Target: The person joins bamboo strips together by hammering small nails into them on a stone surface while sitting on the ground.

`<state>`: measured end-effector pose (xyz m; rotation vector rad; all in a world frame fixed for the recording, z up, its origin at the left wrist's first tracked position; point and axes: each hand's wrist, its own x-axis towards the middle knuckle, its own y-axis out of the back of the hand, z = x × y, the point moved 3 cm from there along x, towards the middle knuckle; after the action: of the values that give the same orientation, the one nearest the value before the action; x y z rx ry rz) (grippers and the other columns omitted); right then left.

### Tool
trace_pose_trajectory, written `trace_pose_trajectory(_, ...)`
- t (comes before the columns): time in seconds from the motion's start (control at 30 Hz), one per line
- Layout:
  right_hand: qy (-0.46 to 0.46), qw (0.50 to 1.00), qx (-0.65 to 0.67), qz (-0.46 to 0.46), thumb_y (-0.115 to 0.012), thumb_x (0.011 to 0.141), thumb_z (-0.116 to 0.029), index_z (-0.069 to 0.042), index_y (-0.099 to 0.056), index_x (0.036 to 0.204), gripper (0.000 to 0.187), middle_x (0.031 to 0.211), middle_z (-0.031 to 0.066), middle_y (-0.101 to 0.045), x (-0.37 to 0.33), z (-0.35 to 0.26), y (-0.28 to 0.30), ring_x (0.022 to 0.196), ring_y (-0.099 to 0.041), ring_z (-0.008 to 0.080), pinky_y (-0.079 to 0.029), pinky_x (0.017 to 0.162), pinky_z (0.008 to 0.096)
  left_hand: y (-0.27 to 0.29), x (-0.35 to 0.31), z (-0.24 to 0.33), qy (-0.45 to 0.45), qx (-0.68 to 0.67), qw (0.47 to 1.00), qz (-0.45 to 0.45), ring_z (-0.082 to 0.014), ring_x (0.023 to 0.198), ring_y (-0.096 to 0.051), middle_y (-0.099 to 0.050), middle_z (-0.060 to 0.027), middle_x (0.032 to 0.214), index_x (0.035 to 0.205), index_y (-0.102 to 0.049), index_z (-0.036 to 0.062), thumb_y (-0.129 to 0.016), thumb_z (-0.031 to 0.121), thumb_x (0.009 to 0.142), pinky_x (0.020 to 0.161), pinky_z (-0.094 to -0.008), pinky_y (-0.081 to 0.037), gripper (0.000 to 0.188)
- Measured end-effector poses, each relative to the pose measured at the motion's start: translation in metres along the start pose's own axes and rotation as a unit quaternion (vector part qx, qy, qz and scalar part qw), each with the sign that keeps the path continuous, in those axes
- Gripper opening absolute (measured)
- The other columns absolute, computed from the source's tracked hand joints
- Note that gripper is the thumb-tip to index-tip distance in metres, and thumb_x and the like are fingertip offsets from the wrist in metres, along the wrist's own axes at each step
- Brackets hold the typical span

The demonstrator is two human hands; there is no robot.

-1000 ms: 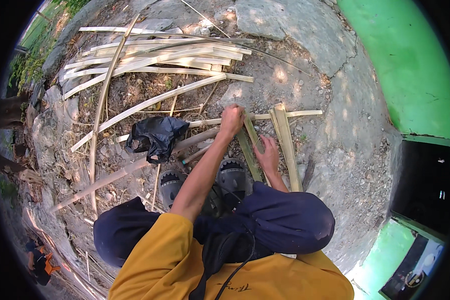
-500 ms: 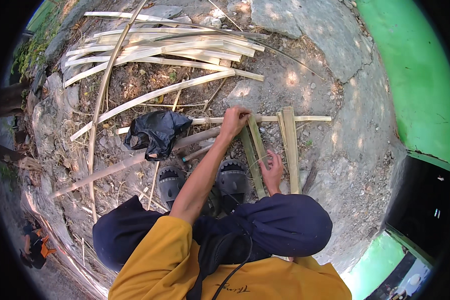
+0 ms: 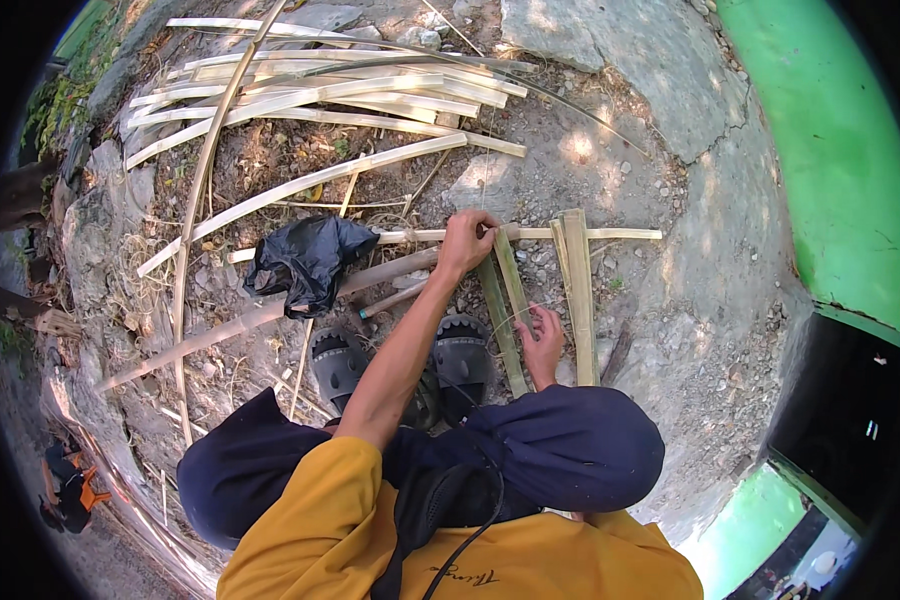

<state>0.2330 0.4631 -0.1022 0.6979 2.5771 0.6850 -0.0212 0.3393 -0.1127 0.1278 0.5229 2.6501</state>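
My left hand (image 3: 467, 242) is closed in a pinch at the upper end of a greenish bamboo slat (image 3: 513, 280), where it meets a pale bamboo crosspiece (image 3: 620, 234). A thin strand runs away from those fingertips over the ground. Lower down, my right hand (image 3: 543, 347) has its fingers curled on a thin, light string (image 3: 510, 322) that loops across the slats. Another greenish slat (image 3: 501, 325) slants down from the crosspiece beside the first. To the right of my right hand, upright pale slats (image 3: 580, 300) lie over the crosspiece.
Many split bamboo strips (image 3: 370, 92) lie in a pile at the far left. A black plastic bag (image 3: 308, 262) rests by a long pole (image 3: 195, 340). My shoes (image 3: 460, 360) stand just below the crosspiece. A green wall (image 3: 820, 130) bounds the right side.
The view has shifted very slightly. Both hands keep nearly the same places, and the string loop by my right hand has moved a little.
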Motion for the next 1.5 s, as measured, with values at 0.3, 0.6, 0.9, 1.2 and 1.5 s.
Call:
trace_pose_trajectory(0.3, -0.023, 1.000, 0.004, 0.002, -0.081, 0.088, -0.003, -0.001, -0.066, 0.132, 0.046, 0.122, 0.0104, -0.064, -0.001, -0.016, -0.003, 0.095, -0.070, 0.0199, -0.059, 0.079, 0.0319, 0.003, -0.002, -0.002, 0.017, -0.035, 0.999, 0.003, -0.0313, 0.082, -0.074, -0.077, -0.0162, 0.089, 0.093, -0.079, 0.0021, -0.074, 0.010, 0.083, 0.081, -0.0392, -0.057, 0.013)
trace_pose_trajectory(0.6, -0.055, 0.991, 0.123, 0.004, -0.082, 0.086, 0.000, 0.002, -0.066, 0.131, 0.048, 0.124, 0.0111, -0.064, 0.005, 0.011, -0.007, 0.097, -0.070, 0.0180, -0.058, 0.083, 0.0302, -0.002, 0.016, -0.006, 0.125, -0.043, 0.990, -0.040, -0.0260, 0.072, -0.077, -0.077, -0.0175, 0.079, 0.088, -0.083, 0.0034, -0.076, 0.009, 0.077, 0.072, -0.0359, -0.060, 0.014)
trace_pose_trajectory(0.9, -0.059, 0.986, 0.089, 0.130, -0.071, 0.096, 0.001, 0.004, -0.064, 0.133, 0.038, 0.123, 0.0163, -0.070, -0.012, 0.018, 0.049, 0.111, -0.072, 0.0217, -0.058, 0.091, 0.0303, -0.007, 0.016, -0.015, 0.128, -0.050, 0.989, -0.046, -0.0214, 0.075, -0.077, -0.079, -0.0139, 0.082, 0.092, -0.084, 0.0066, -0.078, 0.004, 0.076, 0.074, -0.0336, -0.061, 0.017)
trace_pose_trajectory(1.2, -0.068, 0.975, 0.170, 0.126, -0.064, 0.106, -0.012, 0.004, -0.067, 0.132, 0.031, 0.115, 0.0116, -0.072, 0.068, -0.062, 0.073, 0.101, -0.073, 0.0179, -0.060, 0.085, 0.0300, -0.003, 0.012, -0.018, 0.130, -0.104, 0.986, -0.020, -0.0238, 0.073, -0.077, -0.078, -0.0170, 0.080, 0.088, -0.083, 0.0042, -0.079, 0.002, 0.074, 0.071, -0.0347, -0.060, 0.015)
trace_pose_trajectory(1.5, -0.046, 0.984, 0.159, -0.058, -0.072, 0.101, -0.013, -0.001, -0.072, 0.129, 0.030, 0.109, 0.0068, -0.075, 0.136, -0.070, -0.021, 0.094, -0.071, 0.0133, -0.061, 0.082, 0.0263, 0.000, 0.011, -0.015, 0.085, -0.062, 0.994, -0.026, -0.0199, 0.072, -0.076, -0.078, -0.0154, 0.080, 0.094, -0.082, 0.0024, -0.081, 0.003, 0.077, 0.070, -0.0335, -0.059, 0.017)
